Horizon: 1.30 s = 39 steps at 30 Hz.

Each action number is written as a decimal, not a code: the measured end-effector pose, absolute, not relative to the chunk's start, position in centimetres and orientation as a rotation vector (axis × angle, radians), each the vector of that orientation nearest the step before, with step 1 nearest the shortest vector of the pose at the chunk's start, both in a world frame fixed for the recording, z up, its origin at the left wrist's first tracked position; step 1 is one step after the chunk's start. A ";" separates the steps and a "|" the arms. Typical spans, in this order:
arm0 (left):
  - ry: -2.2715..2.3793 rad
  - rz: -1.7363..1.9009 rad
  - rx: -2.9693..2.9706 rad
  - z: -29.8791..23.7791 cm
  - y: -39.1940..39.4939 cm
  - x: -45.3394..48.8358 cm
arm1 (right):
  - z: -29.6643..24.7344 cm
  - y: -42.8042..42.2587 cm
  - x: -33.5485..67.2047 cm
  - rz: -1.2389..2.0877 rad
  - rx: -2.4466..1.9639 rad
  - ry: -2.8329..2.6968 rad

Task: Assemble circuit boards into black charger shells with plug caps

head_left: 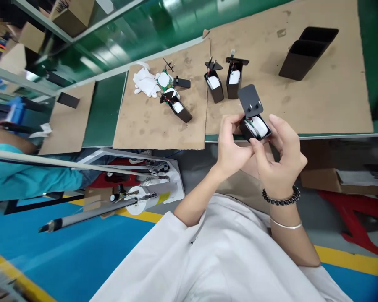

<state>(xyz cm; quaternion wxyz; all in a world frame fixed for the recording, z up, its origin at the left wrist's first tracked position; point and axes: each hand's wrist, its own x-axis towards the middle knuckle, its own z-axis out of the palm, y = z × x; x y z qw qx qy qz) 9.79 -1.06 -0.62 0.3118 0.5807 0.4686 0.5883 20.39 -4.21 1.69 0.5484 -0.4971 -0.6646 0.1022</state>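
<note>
My left hand (pixel 231 147) grips one side of a black plastic charger case (pixel 246 131) at the bench's front edge. On the other side, my right hand (pixel 280 157) has its thumb against the rim and its index finger raised; its remaining fingers are partly hidden behind the case. A white block (pixel 258 126) and a bit of green circuit board sit inside the case's open top. The black lid with plug pins (pixel 250 100) is tilted up off the far side. Just beyond stand two similar open cases (pixel 214 86) (pixel 234 82) with white blocks inside and loose lids.
Left on the cardboard (pixel 138 130) lie another open case (pixel 182 112), green circuit boards (pixel 164 79) and white gloves (pixel 146 82). Empty black housings (pixel 302 56) stand at right. A co-worker's teal sleeve (pixel 34 172) and a grey pole-like tool (pixel 88 214) are at left.
</note>
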 end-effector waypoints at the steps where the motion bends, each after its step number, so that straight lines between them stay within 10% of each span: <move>1: 1.225 1.527 1.534 -0.8 -0.5 9.8 | 1.5 -3.6 20.5 0.184 -1.172 -1.592; 39: 2.530 1.378 1.873 -1.4 -0.3 -4.4 | 3.4 1.7 23.2 -0.107 -1.262 -1.760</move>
